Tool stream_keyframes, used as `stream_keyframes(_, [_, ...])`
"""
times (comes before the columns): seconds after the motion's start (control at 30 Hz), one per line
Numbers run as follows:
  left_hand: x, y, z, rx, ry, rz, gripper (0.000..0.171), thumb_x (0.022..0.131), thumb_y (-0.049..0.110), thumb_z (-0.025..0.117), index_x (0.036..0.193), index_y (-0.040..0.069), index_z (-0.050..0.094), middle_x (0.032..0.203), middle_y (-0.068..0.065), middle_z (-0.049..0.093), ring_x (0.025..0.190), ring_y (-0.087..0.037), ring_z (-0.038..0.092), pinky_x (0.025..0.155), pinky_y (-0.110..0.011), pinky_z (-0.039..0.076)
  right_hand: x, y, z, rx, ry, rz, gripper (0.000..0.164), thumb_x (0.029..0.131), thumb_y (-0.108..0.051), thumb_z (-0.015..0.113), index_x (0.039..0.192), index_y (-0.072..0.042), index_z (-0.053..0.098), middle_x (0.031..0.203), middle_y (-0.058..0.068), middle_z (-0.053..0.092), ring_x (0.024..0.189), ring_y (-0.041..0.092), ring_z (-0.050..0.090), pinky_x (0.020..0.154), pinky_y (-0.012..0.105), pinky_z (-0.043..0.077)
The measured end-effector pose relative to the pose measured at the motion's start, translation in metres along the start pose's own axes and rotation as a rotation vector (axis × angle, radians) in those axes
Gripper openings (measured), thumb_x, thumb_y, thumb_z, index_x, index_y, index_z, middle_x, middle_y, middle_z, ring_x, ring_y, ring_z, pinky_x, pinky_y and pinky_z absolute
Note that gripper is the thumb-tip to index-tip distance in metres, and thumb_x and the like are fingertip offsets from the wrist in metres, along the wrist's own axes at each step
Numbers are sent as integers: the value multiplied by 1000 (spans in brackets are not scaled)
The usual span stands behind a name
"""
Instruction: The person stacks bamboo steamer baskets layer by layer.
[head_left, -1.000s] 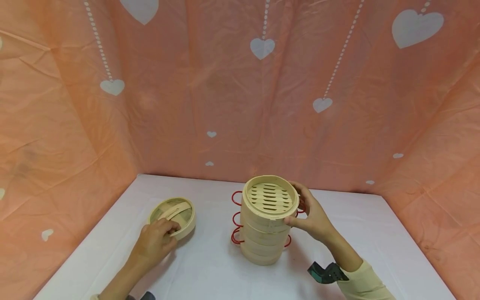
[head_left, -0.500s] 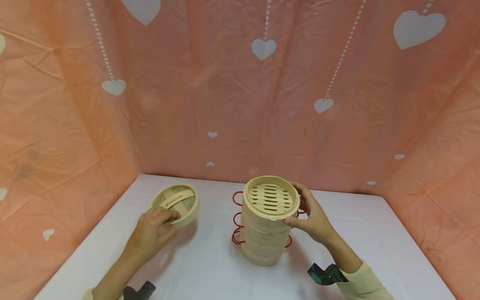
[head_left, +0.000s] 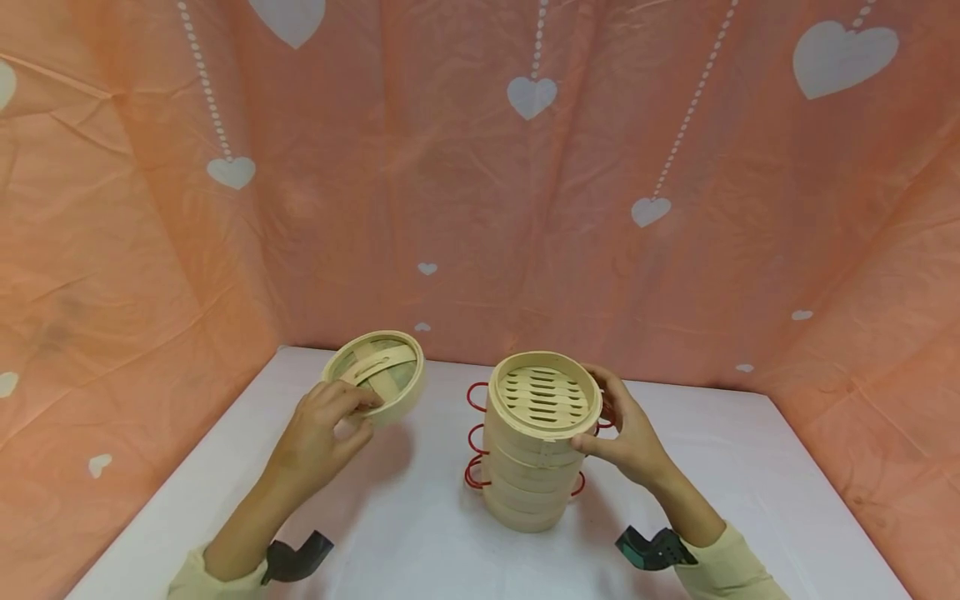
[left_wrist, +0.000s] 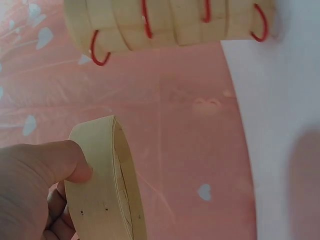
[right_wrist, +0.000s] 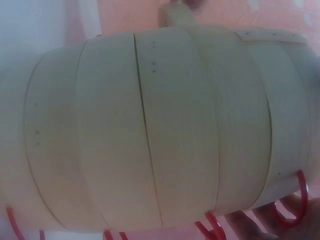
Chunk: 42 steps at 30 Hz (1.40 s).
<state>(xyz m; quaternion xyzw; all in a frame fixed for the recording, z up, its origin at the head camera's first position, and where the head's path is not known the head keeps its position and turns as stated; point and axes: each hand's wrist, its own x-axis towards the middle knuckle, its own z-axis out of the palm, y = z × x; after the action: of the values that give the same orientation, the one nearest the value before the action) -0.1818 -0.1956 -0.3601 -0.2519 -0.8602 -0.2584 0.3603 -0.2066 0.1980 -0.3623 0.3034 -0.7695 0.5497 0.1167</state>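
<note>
A round bamboo steamer lid (head_left: 382, 357) with a woven top and a strap handle is tilted in the air at left. My left hand (head_left: 318, 433) pinches its near rim; in the left wrist view the thumb presses the outer side of the lid (left_wrist: 97, 165). To the right stands an upright stack of bamboo steamer baskets (head_left: 528, 479) with red loop handles, its slatted top tier uncovered. My right hand (head_left: 630, 437) grips the upper right side of the stack, thumb in front. Its fingers are partly hidden behind the rim. The stack's side (right_wrist: 175, 130) fills the right wrist view.
The stack stands on a white-covered table (head_left: 420, 533). Orange cloth with white hearts (head_left: 480, 208) hangs at the back and both sides. Dark wrist-worn devices (head_left: 298, 557) sit on both forearms.
My left hand has lifted the lid off the table and carried it up and rightward, toward the stack. The right hand and the stack have stayed in place.
</note>
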Motion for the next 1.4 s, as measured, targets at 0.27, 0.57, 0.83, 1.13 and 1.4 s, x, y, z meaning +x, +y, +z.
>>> stream_keyframes(0.27, [20, 16, 5, -38, 25, 46, 28, 73, -3, 71, 95, 14, 70, 92, 4, 65, 81, -12, 49, 73, -29, 38, 0, 1, 0, 4, 4, 3, 85, 67, -10, 81, 142, -6, 39, 134, 17, 50, 109, 7, 54, 84, 22, 45])
stream_keyframes(0.57, [43, 34, 7, -85, 47, 61, 27, 73, -2, 72, 96, 13, 71, 94, 2, 65, 87, -15, 52, 78, -31, 40, 1, 2, 0, 8, 3, -4, 85, 67, -10, 80, 142, -6, 39, 134, 17, 50, 110, 7, 54, 85, 22, 45])
stream_keyframes(0.83, [62, 55, 9, -142, 36, 97, 25, 75, 0, 72, 97, 12, 72, 96, 0, 65, 87, -16, 51, 75, -31, 43, 1, 3, 0, 15, -2, -8, 85, 68, -11, 80, 142, -4, 39, 134, 18, 50, 111, 7, 53, 87, 22, 45])
stream_keyframes(1.13, [77, 78, 15, -206, 12, 157, 26, 76, 0, 71, 98, 15, 72, 97, 1, 64, 88, -16, 50, 77, -31, 44, 2, 3, 0, 12, -2, -6, 85, 67, -11, 80, 141, -3, 39, 133, 20, 51, 109, 6, 55, 85, 21, 46])
stream_keyframes(1.4, [81, 93, 22, -227, -50, 224, 25, 78, 1, 71, 97, 17, 72, 94, 3, 61, 89, -15, 48, 78, -30, 43, 2, 3, -1, 7, -6, -5, 86, 67, -9, 80, 142, -3, 38, 132, 20, 51, 107, 6, 56, 83, 21, 46])
